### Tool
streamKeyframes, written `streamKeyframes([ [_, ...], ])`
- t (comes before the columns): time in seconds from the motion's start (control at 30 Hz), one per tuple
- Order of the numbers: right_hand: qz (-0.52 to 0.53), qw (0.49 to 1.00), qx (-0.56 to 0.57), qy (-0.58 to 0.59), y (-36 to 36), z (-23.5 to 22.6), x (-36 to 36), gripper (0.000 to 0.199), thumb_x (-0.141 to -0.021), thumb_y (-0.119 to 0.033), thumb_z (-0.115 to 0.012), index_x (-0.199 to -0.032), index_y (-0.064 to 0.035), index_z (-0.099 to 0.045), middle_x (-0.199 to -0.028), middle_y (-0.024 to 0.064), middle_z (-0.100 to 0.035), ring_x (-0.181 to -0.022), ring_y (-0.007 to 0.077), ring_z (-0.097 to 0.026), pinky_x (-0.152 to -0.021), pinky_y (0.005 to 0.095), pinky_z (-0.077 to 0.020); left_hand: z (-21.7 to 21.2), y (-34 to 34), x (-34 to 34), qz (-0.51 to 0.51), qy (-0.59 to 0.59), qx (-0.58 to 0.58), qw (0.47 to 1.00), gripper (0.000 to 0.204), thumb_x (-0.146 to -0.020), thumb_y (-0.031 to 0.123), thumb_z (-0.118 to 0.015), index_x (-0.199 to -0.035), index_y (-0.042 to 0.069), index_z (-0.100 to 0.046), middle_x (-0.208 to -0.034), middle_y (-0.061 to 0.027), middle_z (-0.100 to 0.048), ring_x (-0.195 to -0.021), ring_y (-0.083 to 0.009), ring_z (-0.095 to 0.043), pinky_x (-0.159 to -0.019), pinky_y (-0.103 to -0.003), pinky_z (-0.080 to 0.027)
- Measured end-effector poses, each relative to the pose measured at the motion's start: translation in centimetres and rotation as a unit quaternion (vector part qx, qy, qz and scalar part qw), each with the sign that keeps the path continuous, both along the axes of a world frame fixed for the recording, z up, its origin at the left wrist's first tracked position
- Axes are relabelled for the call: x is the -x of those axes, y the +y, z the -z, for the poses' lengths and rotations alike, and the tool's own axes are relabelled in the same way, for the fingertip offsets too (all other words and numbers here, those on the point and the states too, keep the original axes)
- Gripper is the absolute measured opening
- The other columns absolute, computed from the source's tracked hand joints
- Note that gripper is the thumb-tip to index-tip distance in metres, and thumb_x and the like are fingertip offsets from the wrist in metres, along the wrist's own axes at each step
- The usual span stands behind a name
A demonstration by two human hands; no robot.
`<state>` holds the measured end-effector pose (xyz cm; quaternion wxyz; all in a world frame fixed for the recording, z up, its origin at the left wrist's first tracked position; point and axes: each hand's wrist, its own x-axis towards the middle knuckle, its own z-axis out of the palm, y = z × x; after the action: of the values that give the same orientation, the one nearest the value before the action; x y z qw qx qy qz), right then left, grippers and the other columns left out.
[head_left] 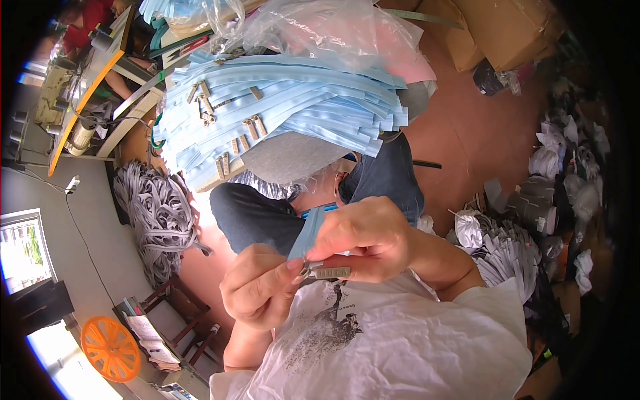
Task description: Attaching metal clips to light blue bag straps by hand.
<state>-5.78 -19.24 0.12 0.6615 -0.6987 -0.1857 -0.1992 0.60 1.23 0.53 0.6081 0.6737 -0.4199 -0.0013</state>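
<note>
Close to my chest, my left hand (257, 287) pinches the lower end of a light-blue zipper (308, 232) by its metal slider (307, 268). My right hand (367, 237) is closed on the same zipper, thumb and forefinger against the tape just above the slider. A flat metal pull tab (333, 273) sticks out to the right, below my right fingers. Beyond my knees, a heap of light-blue zippers (293, 90) lies across a grey padded surface (293, 157), several with metal pull tabs showing. My fingertips partly hide the slider.
Clear plastic bags (300, 30) lie behind the heap. Bundles of grey zippers (157, 220) are on the floor at left, and more grey strips (497, 250) at right. An orange-edged workbench (87, 110) stands far left, cardboard boxes (503, 30) far right. An orange wheel (111, 349) is at lower left.
</note>
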Motion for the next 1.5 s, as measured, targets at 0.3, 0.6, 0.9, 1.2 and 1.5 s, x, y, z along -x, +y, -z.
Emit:
streamKeyframes([
  [0.3, -0.026, 0.998, -0.051, 0.027, -0.1, 1.8, 0.2, 0.036, -0.074, -0.011, -0.077, -0.108, -0.0025, -0.072, -0.091, 0.0110, -0.070, -0.048, 0.0082, -0.047, -0.043, 0.0227, -0.0370, -0.3, -0.4, -0.5, 0.012, -0.027, -0.008, 1.000, 0.032, -0.070, -0.006, -0.074, -0.101, -0.003, -0.070, -0.084, -0.0113, -0.062, -0.073, -0.0249, -0.059, -0.066, -0.036, -0.049],
  [0.6, 0.029, 0.997, 0.022, 0.070, 0.2, -0.3, 0.8, 0.039, -0.073, -0.008, -0.085, -0.109, -0.0037, -0.071, -0.100, 0.0089, -0.070, -0.046, 0.0041, -0.044, -0.041, 0.0204, -0.0358, -0.2, -0.2, -0.3, -0.003, -0.008, -0.033, 0.999, 0.030, -0.074, -0.005, -0.073, -0.104, -0.005, -0.069, -0.087, -0.0128, -0.064, -0.078, -0.0245, -0.061, -0.069, -0.035, -0.049],
  [0.9, 0.096, 0.992, 0.066, -0.040, 1.0, 0.2, 0.3, 0.038, -0.072, -0.002, -0.084, -0.108, -0.0020, -0.071, -0.096, 0.0107, -0.070, -0.069, 0.0181, -0.068, -0.052, 0.0271, -0.0518, 0.5, -0.4, 0.5, -0.033, 0.061, 0.031, 0.997, 0.022, -0.078, -0.002, -0.076, -0.096, -0.001, -0.064, -0.086, -0.0128, -0.066, -0.077, -0.0256, -0.064, -0.071, -0.036, -0.050],
  [1.2, 0.109, 0.989, 0.069, -0.068, 1.5, 0.5, 0.5, 0.036, -0.072, 0.005, -0.080, -0.106, -0.0013, -0.073, -0.091, 0.0105, -0.069, -0.074, 0.0227, -0.070, -0.054, 0.0289, -0.0534, 0.6, -0.6, 0.6, -0.034, -0.003, 0.011, 0.999, 0.020, -0.079, -0.006, -0.074, -0.094, 0.001, -0.063, -0.085, -0.0118, -0.065, -0.076, -0.0263, -0.064, -0.070, -0.037, -0.052],
  [1.5, 0.097, 0.995, -0.010, 0.035, 1.8, 0.4, 1.0, 0.026, -0.076, 0.006, -0.077, -0.101, -0.0011, -0.073, -0.089, 0.0097, -0.069, -0.066, 0.0159, -0.066, -0.055, 0.0255, -0.0503, 0.8, -0.6, 0.6, -0.038, 0.011, -0.011, 0.999, 0.020, -0.080, -0.006, -0.072, -0.096, -0.002, -0.062, -0.089, -0.0144, -0.066, -0.077, -0.0265, -0.062, -0.071, -0.036, -0.050],
])
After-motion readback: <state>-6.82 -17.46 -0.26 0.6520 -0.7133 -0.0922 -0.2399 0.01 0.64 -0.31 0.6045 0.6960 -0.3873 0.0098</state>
